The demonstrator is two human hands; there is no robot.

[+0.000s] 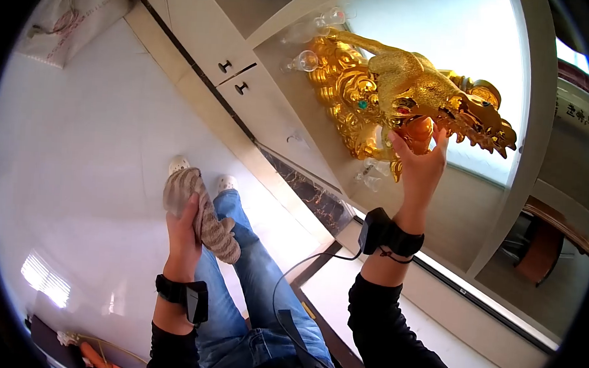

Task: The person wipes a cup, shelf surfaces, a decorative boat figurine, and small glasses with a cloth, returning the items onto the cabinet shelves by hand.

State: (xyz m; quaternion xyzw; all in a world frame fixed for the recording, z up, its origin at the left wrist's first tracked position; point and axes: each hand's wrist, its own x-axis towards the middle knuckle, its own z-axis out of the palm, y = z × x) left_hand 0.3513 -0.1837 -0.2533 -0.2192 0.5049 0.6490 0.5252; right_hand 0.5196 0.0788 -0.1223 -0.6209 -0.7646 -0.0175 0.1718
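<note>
A shiny gold ornament (pixel 406 83) with a sculpted animal shape stands on a cabinet shelf at the upper right. My right hand (pixel 423 161) reaches up to it, thumb and fingers curved around a rounded orange-gold piece (pixel 418 130) on its lower side. Low over the floor on the left, my left hand (pixel 184 235) is closed on a brown-and-cream striped cloth (pixel 206 213), which hangs over and beyond the fingers. Black bands sit on both wrists.
The cabinet shelf (pixel 452 219) holds small clear glass pieces (pixel 306 61) beside the ornament. Drawers with dark knobs (pixel 241 88) lie left of it. A white bag (pixel 73 19) rests at the upper left. A cable (pixel 297 267) hangs from the right wrist.
</note>
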